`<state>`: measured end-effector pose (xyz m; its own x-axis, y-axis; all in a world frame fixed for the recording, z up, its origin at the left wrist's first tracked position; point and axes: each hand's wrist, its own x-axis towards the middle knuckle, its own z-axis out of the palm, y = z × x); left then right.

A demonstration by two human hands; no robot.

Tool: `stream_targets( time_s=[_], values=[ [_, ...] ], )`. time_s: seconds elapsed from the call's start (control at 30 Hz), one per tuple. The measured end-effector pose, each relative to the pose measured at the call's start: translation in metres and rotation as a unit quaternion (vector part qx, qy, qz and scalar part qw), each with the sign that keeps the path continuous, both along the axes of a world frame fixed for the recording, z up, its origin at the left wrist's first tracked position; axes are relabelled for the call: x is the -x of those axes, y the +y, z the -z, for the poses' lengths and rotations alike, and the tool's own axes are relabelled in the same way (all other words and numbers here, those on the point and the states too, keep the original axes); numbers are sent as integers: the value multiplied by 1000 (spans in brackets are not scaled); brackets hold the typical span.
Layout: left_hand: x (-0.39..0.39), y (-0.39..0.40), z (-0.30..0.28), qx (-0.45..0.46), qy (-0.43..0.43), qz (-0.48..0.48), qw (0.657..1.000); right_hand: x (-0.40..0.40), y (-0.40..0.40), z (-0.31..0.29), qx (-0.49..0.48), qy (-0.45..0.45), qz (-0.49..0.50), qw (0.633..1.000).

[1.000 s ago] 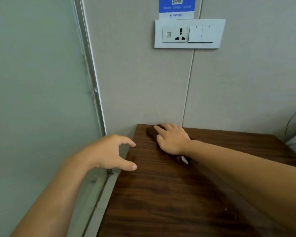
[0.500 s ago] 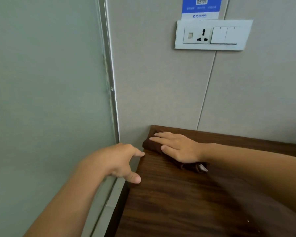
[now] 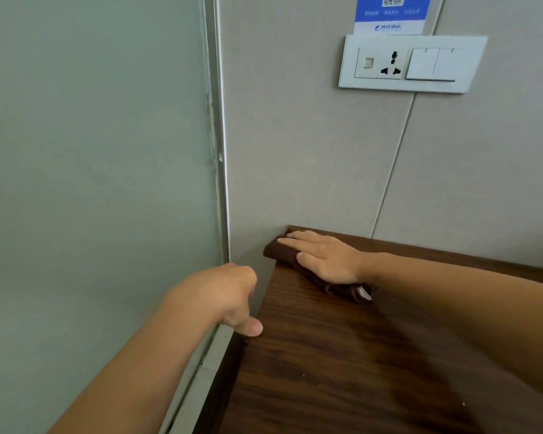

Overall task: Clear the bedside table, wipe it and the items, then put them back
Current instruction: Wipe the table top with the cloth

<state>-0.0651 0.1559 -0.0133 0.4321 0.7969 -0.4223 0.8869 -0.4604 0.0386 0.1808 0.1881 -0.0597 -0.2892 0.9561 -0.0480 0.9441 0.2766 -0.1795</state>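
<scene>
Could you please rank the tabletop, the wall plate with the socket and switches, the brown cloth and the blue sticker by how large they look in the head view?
1. Tabletop
2. Wall plate
3. Brown cloth and blue sticker: both partly hidden or cropped, so unranked.

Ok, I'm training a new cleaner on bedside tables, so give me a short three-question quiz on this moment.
1. True or false: the right hand presses flat on the brown cloth.
2. Where on the bedside table is the cloth? A) front edge B) back left corner C) middle
3. Fill in: the left hand holds ____.

Key
1. True; the fingers lie straight over the cloth.
2. B; it sits against the wall, and its end sticks out past the table's left edge.
3. Nothing; its thumb is at the table's left edge, and whether it touches cannot be told.
</scene>
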Motion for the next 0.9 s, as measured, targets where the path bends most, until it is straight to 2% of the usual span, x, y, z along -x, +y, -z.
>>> stream_targets(
  time_s=[0.17,0.27,0.4,0.5,0.6,0.77,0.83,0.9],
  values=[
    [-8,-9,-4,-11,26,12,1000,18,42,-2,-8,-5,68,998],
    [-10,-15,-7,-14,22,36,999,18,41,2,-12,-16,52,998],
    [11,-15,-14,22,-11,23,999,25,-9,2,1,-27,-19,999],
    [33,-24,-26,69,21,3,997,38,-52,1,7,-35,-48,998],
    [45,-33,-35,51,42,12,998,61,-101,-8,9,-36,-81,996],
    [42,-48,-29,-4,-55,55,997,96,-201,-6,3,-17,-202,979],
    [39,-48,-19,-8,-113,63,992,87,-194,-5,-14,-27,-182,983],
    [42,-46,-13,-22,-159,60,985,79,-170,-5,-30,-43,-123,991]
  ],
)
